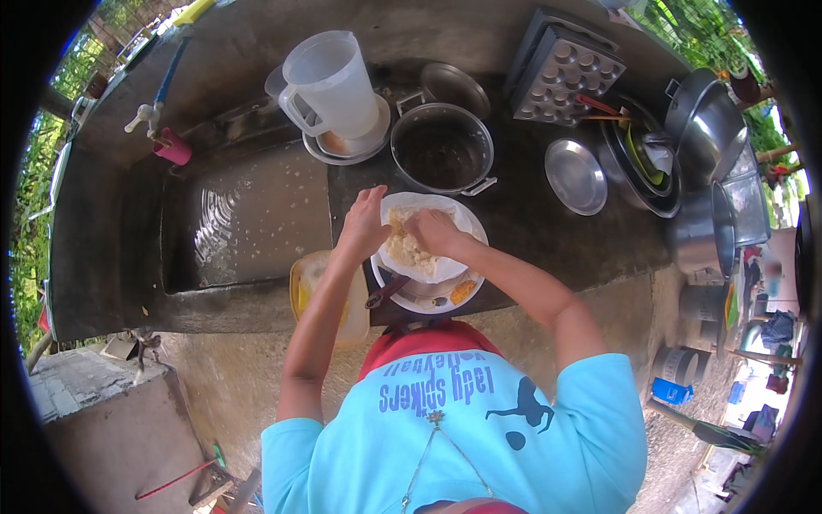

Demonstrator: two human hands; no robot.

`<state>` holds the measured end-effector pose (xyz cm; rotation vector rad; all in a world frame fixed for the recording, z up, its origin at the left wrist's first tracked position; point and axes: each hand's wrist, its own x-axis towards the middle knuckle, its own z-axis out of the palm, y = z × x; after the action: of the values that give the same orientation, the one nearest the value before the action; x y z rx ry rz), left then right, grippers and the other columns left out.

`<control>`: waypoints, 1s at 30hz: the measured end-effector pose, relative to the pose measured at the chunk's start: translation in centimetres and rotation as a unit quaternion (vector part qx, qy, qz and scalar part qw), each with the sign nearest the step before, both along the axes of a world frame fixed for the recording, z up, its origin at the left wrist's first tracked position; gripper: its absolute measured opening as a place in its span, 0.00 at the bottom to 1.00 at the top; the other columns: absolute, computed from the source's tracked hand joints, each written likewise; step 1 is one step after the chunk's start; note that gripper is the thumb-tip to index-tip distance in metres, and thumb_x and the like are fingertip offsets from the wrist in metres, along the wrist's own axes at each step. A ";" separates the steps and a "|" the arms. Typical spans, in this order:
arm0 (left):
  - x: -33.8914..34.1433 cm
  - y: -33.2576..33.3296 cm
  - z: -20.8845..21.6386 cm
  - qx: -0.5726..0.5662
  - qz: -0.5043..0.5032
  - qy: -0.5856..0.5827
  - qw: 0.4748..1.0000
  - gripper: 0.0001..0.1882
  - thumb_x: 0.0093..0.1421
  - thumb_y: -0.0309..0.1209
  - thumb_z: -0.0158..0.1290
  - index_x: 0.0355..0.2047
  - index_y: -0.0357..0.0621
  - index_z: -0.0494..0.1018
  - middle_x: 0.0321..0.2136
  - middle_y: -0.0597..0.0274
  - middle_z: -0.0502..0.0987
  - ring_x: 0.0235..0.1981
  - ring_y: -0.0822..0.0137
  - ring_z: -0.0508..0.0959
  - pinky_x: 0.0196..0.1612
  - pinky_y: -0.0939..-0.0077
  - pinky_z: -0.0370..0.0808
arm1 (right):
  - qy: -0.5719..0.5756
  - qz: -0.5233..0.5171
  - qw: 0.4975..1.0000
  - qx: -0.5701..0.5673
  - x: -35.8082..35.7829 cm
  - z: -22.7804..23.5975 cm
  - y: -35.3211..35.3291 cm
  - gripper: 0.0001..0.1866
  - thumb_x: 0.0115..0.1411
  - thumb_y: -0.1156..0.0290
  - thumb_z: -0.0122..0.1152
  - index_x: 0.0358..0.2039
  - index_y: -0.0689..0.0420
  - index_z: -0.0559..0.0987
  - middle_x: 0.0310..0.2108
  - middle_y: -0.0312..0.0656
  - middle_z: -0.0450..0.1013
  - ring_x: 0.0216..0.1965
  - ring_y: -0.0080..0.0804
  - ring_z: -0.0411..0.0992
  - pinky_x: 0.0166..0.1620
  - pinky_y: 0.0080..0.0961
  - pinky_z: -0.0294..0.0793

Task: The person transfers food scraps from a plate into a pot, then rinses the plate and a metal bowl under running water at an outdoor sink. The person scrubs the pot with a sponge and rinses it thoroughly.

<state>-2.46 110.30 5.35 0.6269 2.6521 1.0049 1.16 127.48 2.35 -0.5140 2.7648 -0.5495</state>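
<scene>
Farthest left of the white bowl [450, 267], a tap [147, 120] stands above a pink cup [172, 149]. Nearer to the bowl, but still left of it, a sink [274, 201] holds cloudy water with bubbles. Above and left of the bowl, a clear plastic jug [330, 81] stands on stacked dishes [364, 147]. Below and left of it, a pale tub [354, 313] with yellow inside is partly hidden by the left forearm. The person's left hand [366, 221] is at the bowl's left edge, fingers extended and its grip unclosed. A dark handle [387, 291] crosses the lower left side, by the bowl. Pale crumbly food [409, 254] lies in the bowl, which sits inside a wider white basin [479, 231] on the dark bench [548, 253]. The right hand [434, 231] reaches into the food from the bowl's right; its fingertips are hidden, so I cannot tell whether that grip is closed. Just above the bowl is an empty-looking pot [441, 154], with a lid [455, 88] behind. Right of the bowl lie a metal plate [575, 176], a muffin tray [567, 77] above it, and, farthest right, big metal pots [698, 120].
</scene>
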 end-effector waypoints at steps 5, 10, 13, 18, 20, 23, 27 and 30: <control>0.3 -1.4 -0.4 -0.101 0.064 0.022 0.993 0.27 0.42 0.21 0.52 0.48 0.37 0.64 0.44 0.45 0.69 0.46 0.48 0.70 0.47 0.62 0.69 | 0.004 -0.025 1.000 -0.012 1.0 0.4 0.2 0.10 0.43 0.77 0.56 0.29 0.56 0.77 0.34 0.49 0.73 0.38 0.44 0.72 0.42 0.38 0.71; 0.4 -2.6 -0.4 -0.188 0.049 -0.018 0.981 0.16 0.45 0.25 0.50 0.37 0.36 0.72 0.35 0.48 0.74 0.41 0.50 0.74 0.43 0.61 0.72 | 0.064 0.011 0.998 0.019 2.3 0.9 0.5 0.10 0.43 0.76 0.58 0.29 0.55 0.78 0.37 0.43 0.73 0.39 0.43 0.70 0.41 0.37 0.70; 0.6 -3.6 -0.9 -0.177 0.041 -0.021 0.983 0.11 0.45 0.28 0.52 0.30 0.37 0.75 0.33 0.51 0.75 0.39 0.52 0.75 0.41 0.62 0.72 | 0.173 -0.038 0.980 -0.096 4.0 0.6 1.7 0.08 0.44 0.73 0.59 0.28 0.56 0.77 0.34 0.45 0.74 0.37 0.43 0.71 0.41 0.37 0.69; 1.4 -4.8 -2.6 0.040 0.077 -0.019 0.996 0.11 0.46 0.33 0.58 0.27 0.38 0.77 0.33 0.54 0.74 0.36 0.55 0.74 0.39 0.67 0.71 | 0.182 -0.390 0.892 -0.138 7.5 -2.3 4.2 0.09 0.48 0.69 0.60 0.29 0.61 0.76 0.30 0.48 0.74 0.33 0.43 0.72 0.39 0.35 0.70; 1.8 -3.9 -3.1 0.126 0.097 -0.019 0.987 0.11 0.47 0.34 0.58 0.28 0.39 0.78 0.36 0.54 0.73 0.40 0.57 0.72 0.43 0.67 0.68 | -0.023 -0.417 0.899 -0.133 8.3 -3.4 4.3 0.11 0.50 0.69 0.59 0.30 0.63 0.75 0.29 0.45 0.74 0.30 0.38 0.73 0.37 0.31 0.71; 2.3 -2.5 -2.2 0.212 0.064 0.033 0.975 0.11 0.49 0.34 0.58 0.29 0.39 0.78 0.42 0.57 0.70 0.44 0.62 0.68 0.46 0.69 0.66 | -0.008 -0.453 0.758 -0.468 8.6 -2.4 4.2 0.11 0.52 0.71 0.57 0.34 0.64 0.75 0.28 0.41 0.74 0.27 0.25 0.72 0.34 0.24 0.71; 3.6 -0.9 1.3 0.424 -0.030 -0.129 0.896 0.09 0.50 0.34 0.58 0.29 0.44 0.79 0.52 0.55 0.65 0.58 0.56 0.56 0.58 0.59 0.52 | 0.020 -0.332 0.658 -0.676 8.2 4.4 6.0 0.05 0.56 0.76 0.52 0.34 0.59 0.75 0.24 0.32 0.70 0.29 0.17 0.67 0.37 0.17 0.68; 3.8 0.4 3.1 0.482 -0.177 -0.072 0.855 0.12 0.53 0.32 0.55 0.38 0.48 0.78 0.56 0.53 0.62 0.63 0.54 0.50 0.61 0.54 0.42 | -0.001 -0.290 0.731 -0.617 8.6 9.3 5.8 0.08 0.56 0.77 0.50 0.37 0.62 0.73 0.25 0.32 0.70 0.31 0.17 0.66 0.39 0.16 0.66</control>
<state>1.38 110.71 8.48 1.0961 1.6415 2.1160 9.74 133.28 11.68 0.2041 2.0731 -2.5177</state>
